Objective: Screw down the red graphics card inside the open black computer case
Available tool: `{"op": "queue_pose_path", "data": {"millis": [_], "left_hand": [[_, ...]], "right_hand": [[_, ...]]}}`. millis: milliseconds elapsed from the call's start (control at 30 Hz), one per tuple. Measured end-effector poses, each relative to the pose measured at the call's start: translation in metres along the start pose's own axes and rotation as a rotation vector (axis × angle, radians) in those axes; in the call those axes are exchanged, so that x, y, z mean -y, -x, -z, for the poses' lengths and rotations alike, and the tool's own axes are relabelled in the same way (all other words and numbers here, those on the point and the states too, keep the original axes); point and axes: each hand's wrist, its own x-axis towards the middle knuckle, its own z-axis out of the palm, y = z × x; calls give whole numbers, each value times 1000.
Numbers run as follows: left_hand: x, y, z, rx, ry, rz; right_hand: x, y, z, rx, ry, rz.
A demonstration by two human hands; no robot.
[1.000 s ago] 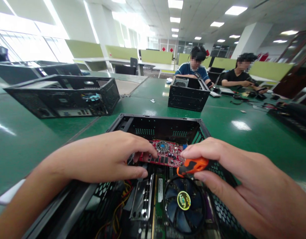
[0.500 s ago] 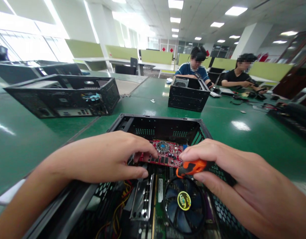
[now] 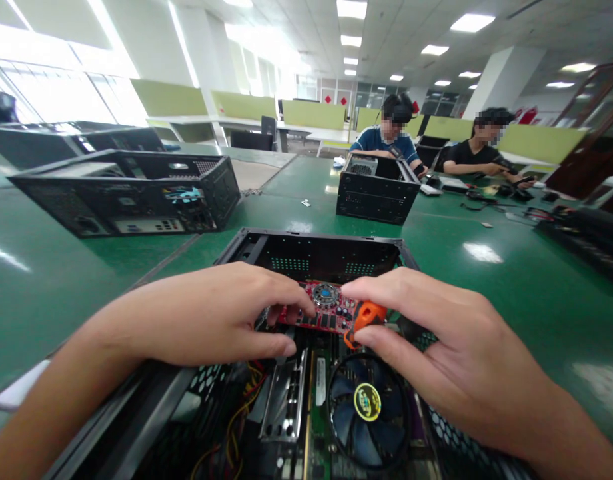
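Note:
An open black computer case [image 3: 316, 241] lies in front of me on the green table. A red graphics card [image 3: 331, 310] stands inside it near the far wall. My left hand [image 3: 211, 317] is closed on the card's left end, thumb below and fingers on top. My right hand [image 3: 431, 340] is closed on an orange-handled screwdriver [image 3: 366, 319] and hovers over the card's right end, fingertips touching the card. A round cooler fan [image 3: 367, 407] with a yellow label sits below the card, beside a metal bracket [image 3: 285, 400].
Another open case [image 3: 131, 193] lies on its side at the left. A third case [image 3: 376, 187] stands farther back, with two people seated behind it. Cables and small parts are scattered at the far right [image 3: 491, 200]. A dark object [image 3: 586, 240] lies along the right edge.
My right hand has moved left with the screwdriver, coming over the right end of the red card. My left hand has stayed on the card.

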Motion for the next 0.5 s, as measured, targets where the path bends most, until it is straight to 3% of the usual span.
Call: {"op": "queue_pose_path", "data": {"millis": [367,500], "left_hand": [[1,1,1,6,2,-3],[1,1,0,5,4,-5]], "right_hand": [[-3,-3,0,0,4,-59],[-1,1,11,-18,29,-91]]}}
